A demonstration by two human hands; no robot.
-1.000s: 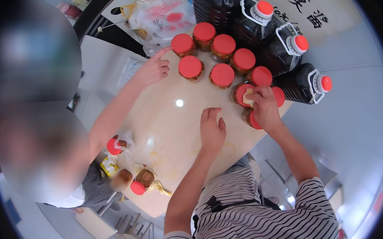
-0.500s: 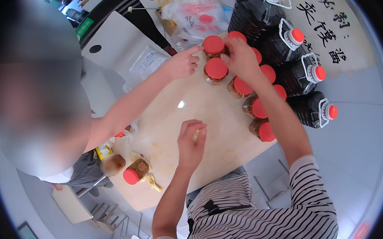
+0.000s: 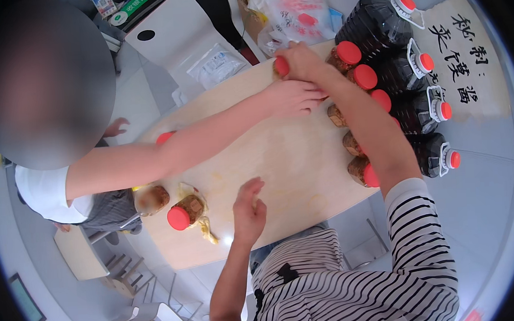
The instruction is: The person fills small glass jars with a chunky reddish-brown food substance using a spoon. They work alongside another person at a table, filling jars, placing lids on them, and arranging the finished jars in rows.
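Observation:
At the far side of the table [image 3: 271, 154], my right hand [image 3: 303, 62] is closed on a jar [image 3: 281, 68] with a red lid; its body is mostly hidden. A co-worker's hand [image 3: 294, 96] lies just below, its fingertips touching or close under my right wrist. My left hand [image 3: 249, 213] hovers above the near edge with half-curled fingers; what sits in them, if anything, is too small to make out. To the right of my right hand stand several red-lidded jars [image 3: 362, 76] of brown contents, partly covered by my forearm.
Several large dark bottles [image 3: 375, 24] with white handles line the right side, beside a handwritten sheet [image 3: 468, 59]. Plastic bags [image 3: 292, 14] lie at the back. At the left are a jar [image 3: 188, 210] on a yellow cloth [image 3: 207, 231] and the co-worker's arm [image 3: 174, 157] across the table.
My right hand has moved left with a jar in it. The co-worker's pointing hand has opened and reached right, below my wrist. The pale thing in my left hand no longer shows clearly.

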